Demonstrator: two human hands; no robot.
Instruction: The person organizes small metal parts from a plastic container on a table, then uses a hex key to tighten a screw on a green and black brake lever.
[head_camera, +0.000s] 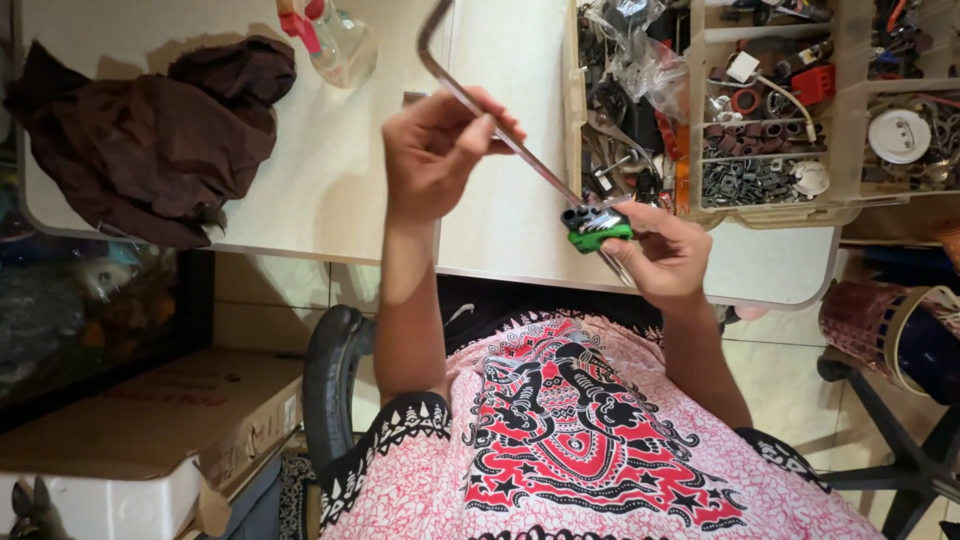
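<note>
Overhead, a long bent metal rod (500, 130) is pinched between the closed fingers of the left hand (435, 150), above the white table (330, 190). Its lower end is met by a small green toy car (597, 230), which is gripped firmly in the right hand (662, 250) at the table's near edge. A compartmented parts box (765, 110) is set just beyond, and a brown cloth (150, 135) is heaped well apart at the left.

We see a flat brown cardboard box (150, 415) with faint red print on a white foam slab (90, 505) low, well left of our fingers, and clear plastic bags (655, 65) in the parts organiser (700, 120) just above our right-hand fingers (640, 215).
</note>
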